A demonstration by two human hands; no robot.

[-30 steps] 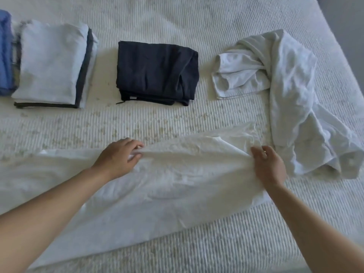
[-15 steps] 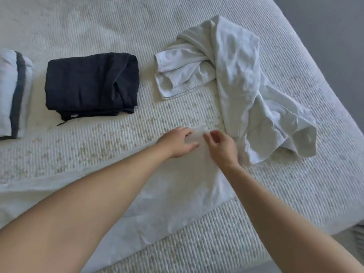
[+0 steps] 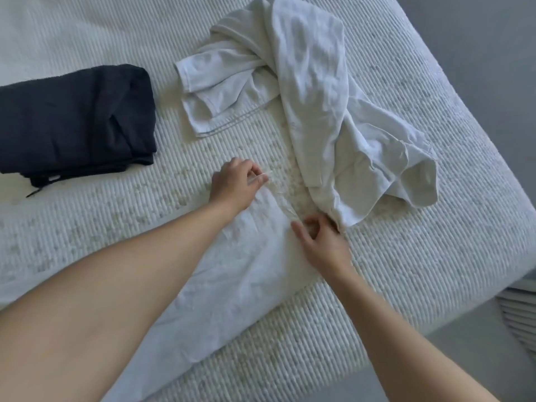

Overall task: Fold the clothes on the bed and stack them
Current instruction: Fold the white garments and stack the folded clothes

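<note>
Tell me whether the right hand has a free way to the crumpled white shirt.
Probably yes: the right hand lies just beside the crumpled white shirt, whose near edge is almost at its fingers, with nothing between them.

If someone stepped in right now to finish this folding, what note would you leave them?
Left hand pinches the far corner of the white cloth spread at the near edge of the bed.
Right hand, fingers curled, pinches its near corner.
Done: dark folded garment lies to the left.
Left: finish folding the white cloth, then fold the crumpled white garments lying behind it, and stack all.
</note>
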